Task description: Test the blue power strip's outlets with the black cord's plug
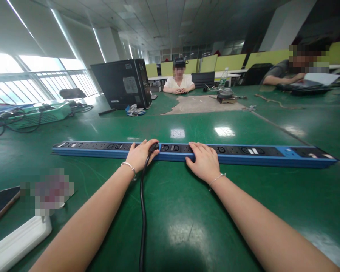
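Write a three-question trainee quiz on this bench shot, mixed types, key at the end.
1. True or false: the left hand holds a black plug at the blue power strip.

2. Which lies at the foot of the black computer case?
A) a water bottle
B) gloves
C) a keyboard

3. Fill in the blank: around the wrist of the right hand is a ____.

Key: 1 true; 2 B; 3 bracelet
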A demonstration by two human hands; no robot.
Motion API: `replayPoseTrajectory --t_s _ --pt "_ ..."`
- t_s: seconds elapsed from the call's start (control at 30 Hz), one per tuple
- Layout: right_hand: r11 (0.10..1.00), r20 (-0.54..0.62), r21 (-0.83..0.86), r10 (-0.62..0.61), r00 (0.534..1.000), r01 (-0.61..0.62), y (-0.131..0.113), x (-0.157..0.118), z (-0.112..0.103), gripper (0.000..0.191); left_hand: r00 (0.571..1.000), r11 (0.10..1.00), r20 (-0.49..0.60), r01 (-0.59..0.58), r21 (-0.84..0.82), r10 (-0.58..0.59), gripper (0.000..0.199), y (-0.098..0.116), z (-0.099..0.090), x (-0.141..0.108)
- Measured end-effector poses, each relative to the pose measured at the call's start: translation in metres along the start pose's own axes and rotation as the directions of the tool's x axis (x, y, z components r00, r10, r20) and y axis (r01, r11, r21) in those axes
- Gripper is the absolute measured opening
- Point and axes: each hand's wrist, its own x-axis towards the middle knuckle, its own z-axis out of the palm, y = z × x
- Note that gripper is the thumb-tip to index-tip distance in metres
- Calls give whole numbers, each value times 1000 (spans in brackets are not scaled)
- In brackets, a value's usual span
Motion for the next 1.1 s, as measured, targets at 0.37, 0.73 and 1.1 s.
replayPoseTrajectory --t_s 0.37,0.73,1.1 --pt "1000 -2 -5 9 1000 -9 0 1 0 53 992 986 -128 -2 -165 -19 31 -8 22 5" --pt "1000 -14 2 15 1000 -15 0 0 0 53 936 901 -301 36 -433 -182 38 -11 -2 5" --pt "943 -206 326 136 969 -63 17 5 -2 56 996 860 -45 -91 -502 79 34 70 12 30"
